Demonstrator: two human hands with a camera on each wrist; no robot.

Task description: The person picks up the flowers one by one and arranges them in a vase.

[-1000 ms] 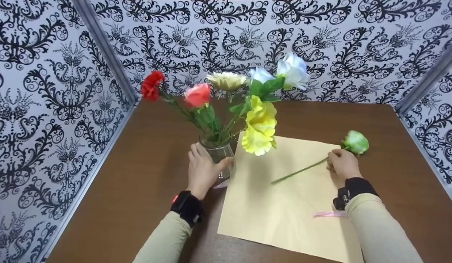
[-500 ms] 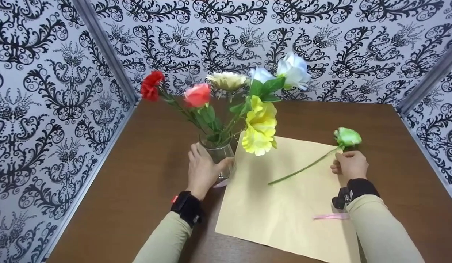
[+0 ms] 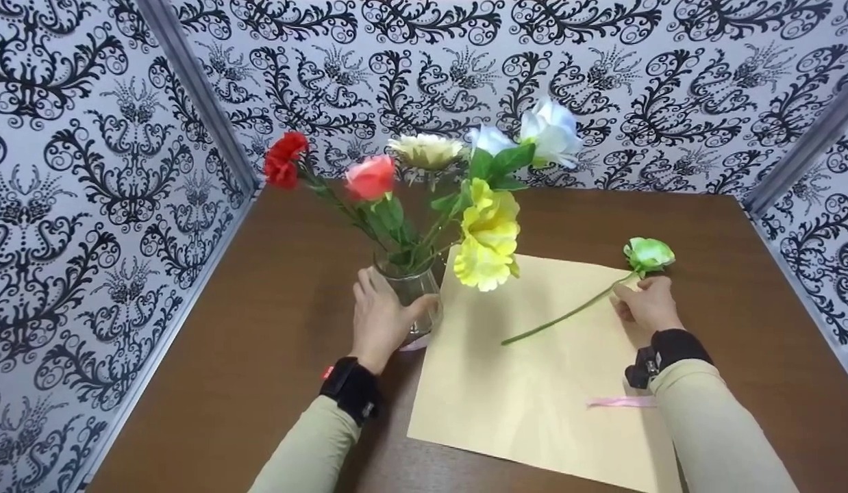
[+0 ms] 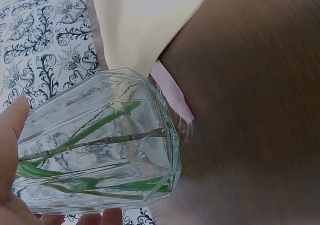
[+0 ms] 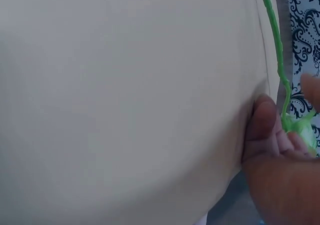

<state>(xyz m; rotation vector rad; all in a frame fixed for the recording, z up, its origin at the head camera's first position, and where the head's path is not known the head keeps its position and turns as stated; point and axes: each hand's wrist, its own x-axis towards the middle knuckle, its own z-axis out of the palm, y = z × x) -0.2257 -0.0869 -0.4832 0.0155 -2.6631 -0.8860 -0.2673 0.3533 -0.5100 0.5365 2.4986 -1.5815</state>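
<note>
My left hand (image 3: 383, 315) grips the clear glass vase (image 3: 418, 296), its thumb across the front. The vase holds artificial flowers: a red carnation (image 3: 285, 160), a pink rose (image 3: 370, 177), a cream daisy (image 3: 427, 151), white blooms (image 3: 551, 133) and a yellow flower (image 3: 489, 233). Stems (image 4: 100, 141) show through the glass in the left wrist view. A green artificial flower (image 3: 649, 255) lies at the upper right of the beige paper sheet (image 3: 520, 397). Just below its bloom is my right hand (image 3: 649, 305). The right wrist view shows the thumb apart from the curled fingers, the stem (image 5: 277, 50) passing between.
A pink ribbon (image 3: 622, 402) lies on the paper near my right forearm. Another pink ribbon end (image 4: 172, 92) sticks out beside the vase base, by the paper's left edge. The brown table (image 3: 259, 329) is bordered by patterned walls (image 3: 424, 75) at the back and sides.
The green flower's bloom has shifted left and slightly up, its stem now curved across the paper. My right hand moved toward me, then back left beside it. My left hand stayed on the vase.
</note>
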